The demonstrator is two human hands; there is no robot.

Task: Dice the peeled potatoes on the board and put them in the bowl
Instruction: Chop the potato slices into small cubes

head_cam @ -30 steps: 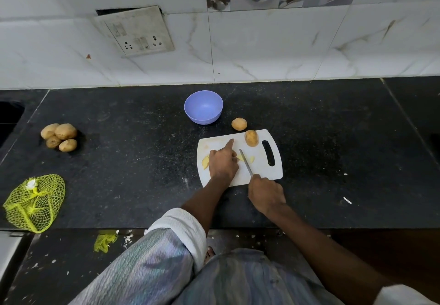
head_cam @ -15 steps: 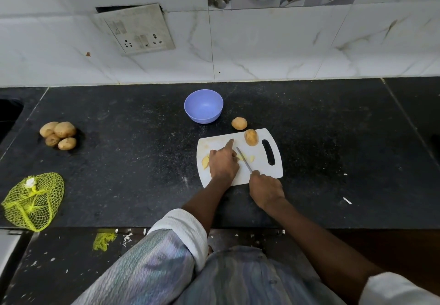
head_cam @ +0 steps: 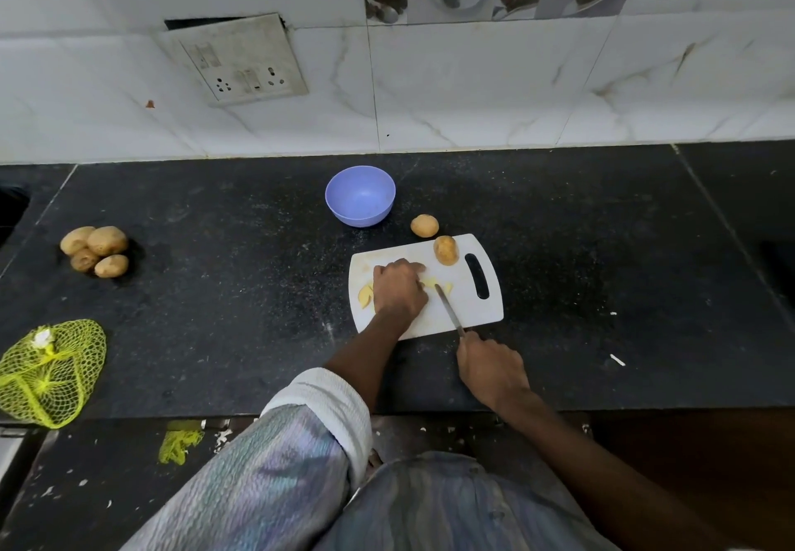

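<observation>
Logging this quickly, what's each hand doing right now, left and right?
Left hand: curled, palm down, pressing on potato pieces on the cutting board.
Right hand: closed around the knife handle, blade tip on the board.

head cam: single view, you're looking forward and steeply down from above the counter point(head_cam: 215, 335)
facing: tiled wall point(head_cam: 473, 90) at 12 o'clock
range: near; board point(head_cam: 430, 322) mid-frame, your arms entering from 6 o'clock
overlap: none, single view
</observation>
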